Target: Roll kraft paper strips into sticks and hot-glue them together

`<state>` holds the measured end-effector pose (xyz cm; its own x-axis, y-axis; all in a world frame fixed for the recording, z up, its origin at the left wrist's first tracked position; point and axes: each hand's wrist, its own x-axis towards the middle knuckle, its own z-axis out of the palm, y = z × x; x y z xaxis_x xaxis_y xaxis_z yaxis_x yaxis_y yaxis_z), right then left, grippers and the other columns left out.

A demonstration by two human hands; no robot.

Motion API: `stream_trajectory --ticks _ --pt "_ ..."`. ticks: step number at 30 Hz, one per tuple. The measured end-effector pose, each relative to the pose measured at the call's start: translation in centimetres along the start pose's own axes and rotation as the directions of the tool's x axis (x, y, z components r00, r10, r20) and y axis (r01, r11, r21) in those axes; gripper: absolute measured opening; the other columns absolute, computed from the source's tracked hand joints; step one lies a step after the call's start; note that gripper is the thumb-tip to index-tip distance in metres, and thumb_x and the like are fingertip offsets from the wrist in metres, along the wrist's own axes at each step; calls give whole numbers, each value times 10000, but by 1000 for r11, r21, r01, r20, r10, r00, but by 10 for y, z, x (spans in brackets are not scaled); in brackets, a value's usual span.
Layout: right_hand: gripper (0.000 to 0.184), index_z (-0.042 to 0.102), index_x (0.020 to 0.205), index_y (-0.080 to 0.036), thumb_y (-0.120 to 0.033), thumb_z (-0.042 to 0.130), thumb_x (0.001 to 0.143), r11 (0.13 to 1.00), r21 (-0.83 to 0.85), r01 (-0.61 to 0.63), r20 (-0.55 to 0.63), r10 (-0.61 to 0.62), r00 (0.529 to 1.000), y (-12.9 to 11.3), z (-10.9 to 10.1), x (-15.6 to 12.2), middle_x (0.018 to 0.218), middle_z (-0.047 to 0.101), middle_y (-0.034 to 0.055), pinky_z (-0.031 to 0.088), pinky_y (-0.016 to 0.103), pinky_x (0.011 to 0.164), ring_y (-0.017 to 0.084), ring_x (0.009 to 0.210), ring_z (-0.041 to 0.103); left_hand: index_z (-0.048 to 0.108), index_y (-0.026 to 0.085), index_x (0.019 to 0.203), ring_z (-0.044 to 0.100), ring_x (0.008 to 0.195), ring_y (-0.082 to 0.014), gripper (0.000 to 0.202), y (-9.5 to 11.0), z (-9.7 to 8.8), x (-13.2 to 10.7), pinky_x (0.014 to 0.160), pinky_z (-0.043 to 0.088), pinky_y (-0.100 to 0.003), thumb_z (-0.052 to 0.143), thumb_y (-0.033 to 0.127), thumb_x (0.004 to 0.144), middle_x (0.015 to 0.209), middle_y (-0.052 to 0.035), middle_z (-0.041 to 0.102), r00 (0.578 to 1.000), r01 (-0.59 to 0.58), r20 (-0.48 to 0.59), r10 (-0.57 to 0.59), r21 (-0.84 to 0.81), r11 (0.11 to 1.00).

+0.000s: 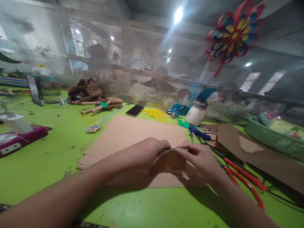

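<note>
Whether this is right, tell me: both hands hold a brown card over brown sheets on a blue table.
Wrong on colour: the table is green, not blue, as the head view shows. The left hand and right hand do hold the card over the sheets.

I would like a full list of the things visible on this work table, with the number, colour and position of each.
small paper piece: one, brown, pinched between both hands over the stack
paper sheets: a stack, brown, middle of the table
table: one, bright green, under everything
red-handled tool: one, red and dark, right of the hands
phone: one, black, behind the stack
yellow strips: a pile, yellow, beside the phone
basket: one, green, far right
paper flower: one, red, blue and yellow, on the perforated screen, top right
white container: one, white, behind the stack
left hand: one, bare, grips the piece's left end
right hand: one, bare, grips its right end
</note>
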<state>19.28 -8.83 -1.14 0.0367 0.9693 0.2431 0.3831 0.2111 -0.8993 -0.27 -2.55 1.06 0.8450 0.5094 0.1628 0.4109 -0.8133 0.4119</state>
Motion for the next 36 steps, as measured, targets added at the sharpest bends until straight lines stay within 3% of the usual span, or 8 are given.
stream_trajectory --ticks 7,11,16,22,29,34,36 --pt "114 715 730 -184 -273 650 760 981 -91 170 24 -169 985 2 -4 -2 721 683 45 470 296 630 187 695 604 616 202 971 553 647 -132 230 0 -1 -1 555 353 -223 416 280 886 801 -29 661 1000 -13 5 13 -18 1000" --pt "119 720 702 -182 -271 661 755 978 -73 193 18 -192 981 5 -5 -1 674 673 39 465 281 582 178 648 600 625 187 954 545 627 -121 249 4 -5 0 556 357 -215 402 281 896 769 -29 656 1000 -18 -2 18 -41 999" --pt "144 729 693 -168 -282 660 750 991 -41 125 12 -124 992 3 -4 0 654 684 44 473 266 556 173 618 612 622 189 994 558 668 -134 277 1 -4 1 583 371 -226 399 321 899 823 -51 667 1000 2 -3 -3 -46 999" --pt "149 739 711 -172 -303 668 724 998 -50 44 -65 -47 997 8 -3 2 679 717 51 503 287 581 191 631 636 622 195 875 539 624 -137 245 -15 2 0 540 340 -231 416 326 866 746 -21 648 997 71 8 -71 -55 996" --pt "171 745 753 -181 -330 709 678 1000 -9 -28 -73 28 997 18 -7 7 730 716 44 484 282 599 185 682 617 578 163 760 528 545 -106 221 -16 -3 2 555 376 -214 435 303 855 619 6 619 990 106 113 -80 -252 962" --pt "202 724 662 -163 -364 732 644 996 54 -68 -98 73 992 15 -10 7 632 684 33 455 275 562 162 604 578 557 151 760 479 441 -85 202 -19 -4 6 490 381 -199 447 299 844 526 31 552 972 170 219 -83 -417 893" --pt "227 708 624 -152 -377 736 642 996 56 -69 -95 74 993 16 -11 8 591 658 23 431 267 547 148 576 550 563 148 731 490 465 -91 217 -23 -4 7 504 385 -204 459 307 835 525 28 549 976 162 200 -82 -429 889"
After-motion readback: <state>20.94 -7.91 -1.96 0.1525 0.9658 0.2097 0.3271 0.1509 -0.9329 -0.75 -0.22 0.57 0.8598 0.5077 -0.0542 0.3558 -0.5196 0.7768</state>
